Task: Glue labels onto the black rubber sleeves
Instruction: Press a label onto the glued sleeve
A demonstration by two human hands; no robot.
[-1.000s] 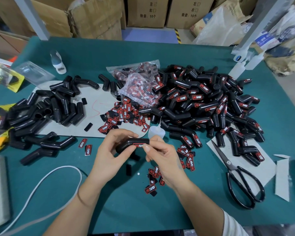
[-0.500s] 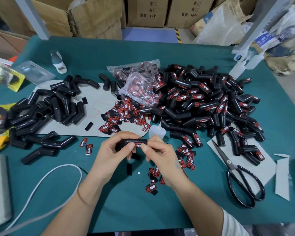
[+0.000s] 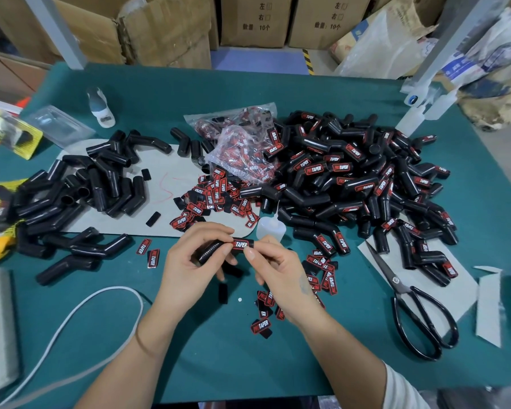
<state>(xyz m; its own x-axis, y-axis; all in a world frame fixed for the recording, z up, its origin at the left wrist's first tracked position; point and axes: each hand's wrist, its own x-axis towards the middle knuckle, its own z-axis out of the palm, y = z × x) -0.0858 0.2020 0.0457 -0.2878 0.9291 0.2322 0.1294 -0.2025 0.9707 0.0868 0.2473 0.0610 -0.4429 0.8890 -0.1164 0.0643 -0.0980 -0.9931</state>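
**Centrally, 2 hands hold 1 labelled sleeve**

Centrally above the green table (image 3: 278, 364), the left hand (image 3: 189, 267) grips a black rubber sleeve (image 3: 216, 250) from the left, fingers curled over its top and thumb beneath. The right hand (image 3: 281, 273) pinches the sleeve's right end, thumb and forefinger closed on it beside the red-and-black label (image 3: 240, 244) that sits on the sleeve's upper face. The sleeve lies roughly level, held clear of the table.

Beyond the hands, a small translucent glue bottle (image 3: 270, 228) lies on the edge of a grey mat (image 3: 165, 184). Loose labels (image 3: 216, 199) are heaped on the mat's right part, next to a clear bag of labels (image 3: 242, 152). To the left lies a pile of unlabelled sleeves (image 3: 80, 196); to the right, a larger pile of labelled sleeves (image 3: 366, 184). More scattered labels (image 3: 322, 276) lie on the table beside and below the right hand, and 2 lie near the left hand (image 3: 148, 252).

Black-handled scissors (image 3: 416, 314) rest at the right, blades over a sheet of grey card (image 3: 455, 278). A white cord (image 3: 71, 314) loops at lower left. Cardboard boxes (image 3: 248, 22) stand behind the table.
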